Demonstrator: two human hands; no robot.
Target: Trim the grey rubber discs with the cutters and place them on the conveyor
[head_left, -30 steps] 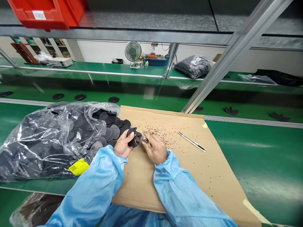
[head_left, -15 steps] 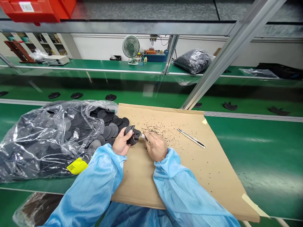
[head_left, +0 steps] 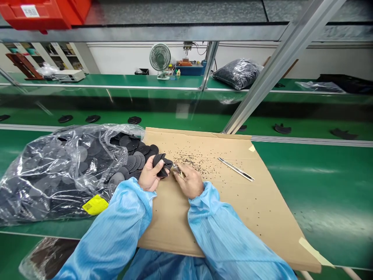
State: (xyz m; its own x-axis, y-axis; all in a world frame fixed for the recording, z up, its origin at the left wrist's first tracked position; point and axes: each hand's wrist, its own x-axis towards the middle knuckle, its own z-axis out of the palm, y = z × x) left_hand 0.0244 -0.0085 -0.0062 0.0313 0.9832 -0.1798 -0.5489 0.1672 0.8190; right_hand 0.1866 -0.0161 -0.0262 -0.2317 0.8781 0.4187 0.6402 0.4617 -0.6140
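My left hand (head_left: pixel 149 175) is closed around a black plastic part (head_left: pixel 159 165) over the left side of a cardboard sheet (head_left: pixel 171 217). Small metal cutters (head_left: pixel 176 168) are gripped in my right hand (head_left: pixel 190 182), their tip at the right edge of the black part. Many tiny black bits (head_left: pixel 189 160) lie scattered on the cardboard behind and to the right of my hands. Beside my left hand, round black discs (head_left: pixel 136 160) spill from the mouth of a clear plastic bag (head_left: pixel 58 171) full of similar pieces.
A slim utility knife (head_left: pixel 236 169) lies on the cardboard at the right. A metal post (head_left: pixel 262 77) slants up behind it. Black parts (head_left: pixel 134 120) sit on the green belt (head_left: pixel 163 120) beyond. A red bin (head_left: pixel 46 13) is overhead; a fan (head_left: pixel 160 58) stands farther back.
My right hand has shifted slightly left and its grip on the cutters has changed, with more of the handles showing. My left hand still holds the black part in nearly the same place.
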